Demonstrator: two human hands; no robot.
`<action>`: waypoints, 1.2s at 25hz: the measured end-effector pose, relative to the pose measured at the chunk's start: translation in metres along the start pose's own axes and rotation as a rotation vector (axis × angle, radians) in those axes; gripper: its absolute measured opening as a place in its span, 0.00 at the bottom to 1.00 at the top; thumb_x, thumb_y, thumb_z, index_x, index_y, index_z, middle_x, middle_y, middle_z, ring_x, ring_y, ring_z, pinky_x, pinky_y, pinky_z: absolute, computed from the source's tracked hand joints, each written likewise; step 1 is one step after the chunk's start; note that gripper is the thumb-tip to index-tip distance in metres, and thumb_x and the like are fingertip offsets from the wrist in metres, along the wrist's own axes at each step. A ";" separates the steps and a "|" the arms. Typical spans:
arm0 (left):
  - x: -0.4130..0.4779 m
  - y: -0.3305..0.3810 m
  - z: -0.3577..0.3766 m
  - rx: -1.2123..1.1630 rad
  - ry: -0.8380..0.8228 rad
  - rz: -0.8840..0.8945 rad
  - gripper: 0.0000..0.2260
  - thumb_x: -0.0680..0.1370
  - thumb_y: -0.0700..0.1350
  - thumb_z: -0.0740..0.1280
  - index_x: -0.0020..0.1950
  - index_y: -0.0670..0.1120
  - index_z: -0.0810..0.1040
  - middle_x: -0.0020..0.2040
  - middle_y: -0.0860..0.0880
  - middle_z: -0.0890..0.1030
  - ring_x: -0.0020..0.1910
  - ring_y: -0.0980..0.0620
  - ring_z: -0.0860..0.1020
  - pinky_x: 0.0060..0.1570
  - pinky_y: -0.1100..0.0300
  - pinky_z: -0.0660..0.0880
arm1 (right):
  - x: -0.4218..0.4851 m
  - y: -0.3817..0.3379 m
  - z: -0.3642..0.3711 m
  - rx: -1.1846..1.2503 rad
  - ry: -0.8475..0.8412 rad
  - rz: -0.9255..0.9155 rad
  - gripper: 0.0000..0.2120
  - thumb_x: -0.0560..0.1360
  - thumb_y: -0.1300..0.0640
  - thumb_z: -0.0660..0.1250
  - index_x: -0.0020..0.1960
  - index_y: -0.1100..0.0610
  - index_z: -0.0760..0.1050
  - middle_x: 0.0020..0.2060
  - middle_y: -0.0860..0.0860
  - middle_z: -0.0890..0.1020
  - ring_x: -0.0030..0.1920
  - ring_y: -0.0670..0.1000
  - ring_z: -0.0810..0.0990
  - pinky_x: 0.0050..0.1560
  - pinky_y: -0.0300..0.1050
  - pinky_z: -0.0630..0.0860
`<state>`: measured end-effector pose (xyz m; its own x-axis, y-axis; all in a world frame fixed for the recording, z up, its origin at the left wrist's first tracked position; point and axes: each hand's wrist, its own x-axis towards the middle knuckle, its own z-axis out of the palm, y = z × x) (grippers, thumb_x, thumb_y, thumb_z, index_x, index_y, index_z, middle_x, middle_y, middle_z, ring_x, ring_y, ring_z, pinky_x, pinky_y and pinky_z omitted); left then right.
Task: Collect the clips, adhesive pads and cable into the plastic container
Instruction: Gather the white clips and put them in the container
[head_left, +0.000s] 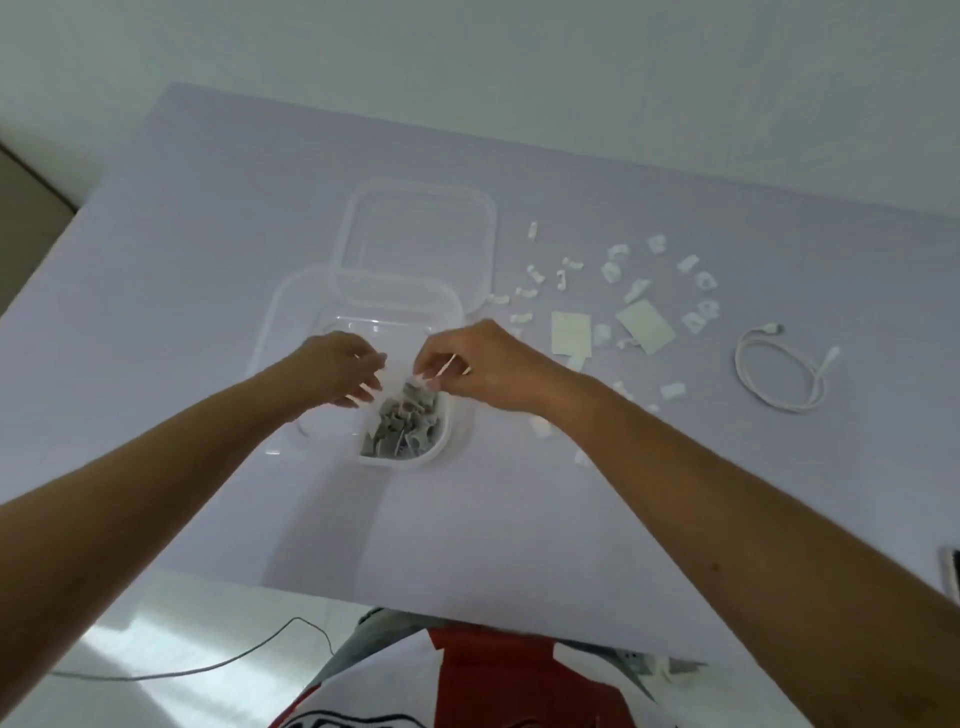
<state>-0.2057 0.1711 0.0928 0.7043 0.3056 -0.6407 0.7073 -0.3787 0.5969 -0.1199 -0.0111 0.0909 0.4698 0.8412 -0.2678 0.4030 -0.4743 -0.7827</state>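
The clear plastic container (451, 435) sits in the middle of the table, with several grey-looking clips (405, 426) piled inside. Both hands hover over its opening. My left hand (337, 371) has its fingers loosely spread and pointing down, and I see nothing in them. My right hand (485, 364) pinches a small white clip (448, 362) between thumb and fingers just above the pile. Several loose white clips (613, 265) lie scattered to the right. Two adhesive pads (571, 332) (645, 327) lie among them. The coiled white cable (779, 371) rests at the far right.
A clear lid (421, 228) lies behind the container and a second clear piece (283, 317) sits partly under it at the left. A thin grey wire (223, 660) runs below the table's near edge. A dark object (950, 571) shows at the right edge.
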 end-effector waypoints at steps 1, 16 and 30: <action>0.002 0.012 0.005 0.055 0.079 0.115 0.11 0.80 0.45 0.63 0.55 0.40 0.79 0.49 0.42 0.84 0.44 0.46 0.83 0.39 0.62 0.79 | -0.010 0.013 -0.019 0.137 0.118 0.048 0.10 0.73 0.69 0.65 0.52 0.61 0.79 0.46 0.58 0.83 0.43 0.50 0.84 0.46 0.40 0.80; 0.035 0.055 0.193 0.770 0.051 0.481 0.19 0.80 0.52 0.60 0.66 0.41 0.67 0.54 0.40 0.77 0.51 0.41 0.78 0.42 0.54 0.73 | -0.132 0.138 0.019 -0.200 0.501 0.501 0.15 0.76 0.49 0.66 0.52 0.60 0.71 0.38 0.57 0.79 0.39 0.58 0.80 0.39 0.48 0.76; 0.032 0.057 0.183 -1.099 -0.133 -0.094 0.14 0.82 0.45 0.57 0.40 0.42 0.75 0.35 0.47 0.76 0.34 0.51 0.77 0.36 0.63 0.78 | -0.145 0.155 -0.015 1.502 0.781 0.489 0.12 0.78 0.62 0.57 0.41 0.62 0.77 0.31 0.54 0.75 0.32 0.49 0.74 0.31 0.39 0.72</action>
<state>-0.1538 -0.0006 0.0185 0.6799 0.1711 -0.7131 0.4724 0.6415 0.6044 -0.1141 -0.2104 0.0167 0.7282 0.1852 -0.6599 -0.6718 0.3837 -0.6336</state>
